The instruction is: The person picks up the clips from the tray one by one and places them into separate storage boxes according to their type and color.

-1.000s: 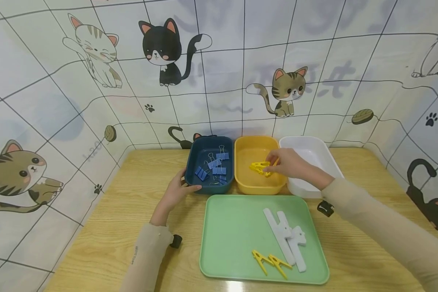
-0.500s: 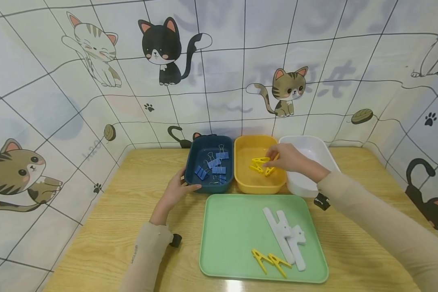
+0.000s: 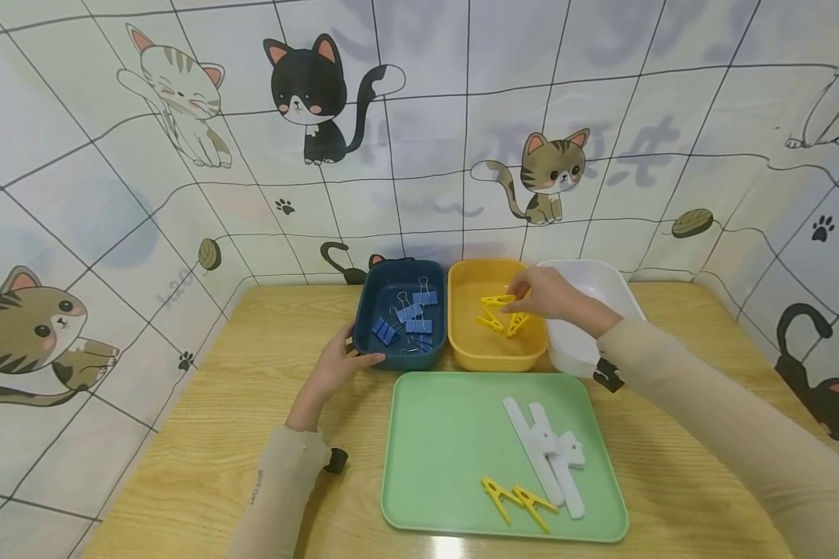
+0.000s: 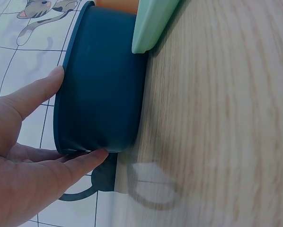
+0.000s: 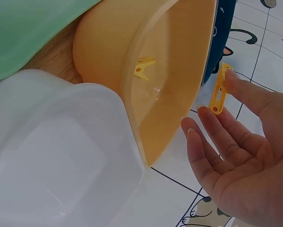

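Note:
My right hand [image 3: 548, 295] is over the yellow bin [image 3: 496, 362]. Between thumb and fingertips it pinches a yellow clothespin [image 5: 219, 90], seen clearly in the right wrist view. Below it, other yellow clothespins [image 3: 490, 321] lie on the bin's floor. At the dark blue bin [image 4: 103, 80], my left hand [image 3: 335, 365] touches the near left corner. The thumb [image 4: 58, 75] lies at the rim and the fairly straight fingers rest along the adjoining side. Several blue binder clips [image 3: 419, 326] with wire handles are in that bin.
A white bin [image 3: 594, 283] stands right of the yellow one, partly behind my right forearm. In front, a green tray [image 3: 447, 435] carries two long white plastic strips [image 3: 531, 450] with shaped ends and two yellow clothespins [image 3: 531, 505]. A cat-printed wall covering [image 3: 419, 155] rises behind.
My right hand has shifted slightly up and left, and its clothespin has come apart from the pile in the yellow bin. The left hand stays at the blue bin.

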A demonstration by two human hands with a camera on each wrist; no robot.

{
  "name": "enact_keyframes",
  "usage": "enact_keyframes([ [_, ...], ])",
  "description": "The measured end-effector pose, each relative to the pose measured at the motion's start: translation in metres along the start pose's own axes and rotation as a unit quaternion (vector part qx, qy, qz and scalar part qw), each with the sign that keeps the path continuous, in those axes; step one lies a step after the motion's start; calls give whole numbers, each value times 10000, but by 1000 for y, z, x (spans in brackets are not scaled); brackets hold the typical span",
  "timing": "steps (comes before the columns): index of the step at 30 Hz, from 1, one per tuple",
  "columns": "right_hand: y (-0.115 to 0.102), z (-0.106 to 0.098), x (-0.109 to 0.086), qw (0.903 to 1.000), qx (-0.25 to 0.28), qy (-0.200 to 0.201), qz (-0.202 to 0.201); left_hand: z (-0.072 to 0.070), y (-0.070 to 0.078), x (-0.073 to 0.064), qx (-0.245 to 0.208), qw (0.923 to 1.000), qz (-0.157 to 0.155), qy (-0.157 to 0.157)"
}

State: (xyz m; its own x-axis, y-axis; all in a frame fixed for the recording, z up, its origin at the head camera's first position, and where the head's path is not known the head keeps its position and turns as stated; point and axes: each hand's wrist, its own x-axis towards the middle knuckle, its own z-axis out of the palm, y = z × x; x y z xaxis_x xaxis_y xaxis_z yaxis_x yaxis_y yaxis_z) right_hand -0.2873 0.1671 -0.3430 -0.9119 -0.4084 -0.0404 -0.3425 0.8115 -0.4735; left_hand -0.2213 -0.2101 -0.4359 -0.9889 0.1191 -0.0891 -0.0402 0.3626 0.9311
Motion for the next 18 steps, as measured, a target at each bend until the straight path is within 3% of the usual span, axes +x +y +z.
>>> enact_keyframes([
  [18,3,0,14,9996,31,43,273,1,-1,0,-44,10000,28,-21],
])
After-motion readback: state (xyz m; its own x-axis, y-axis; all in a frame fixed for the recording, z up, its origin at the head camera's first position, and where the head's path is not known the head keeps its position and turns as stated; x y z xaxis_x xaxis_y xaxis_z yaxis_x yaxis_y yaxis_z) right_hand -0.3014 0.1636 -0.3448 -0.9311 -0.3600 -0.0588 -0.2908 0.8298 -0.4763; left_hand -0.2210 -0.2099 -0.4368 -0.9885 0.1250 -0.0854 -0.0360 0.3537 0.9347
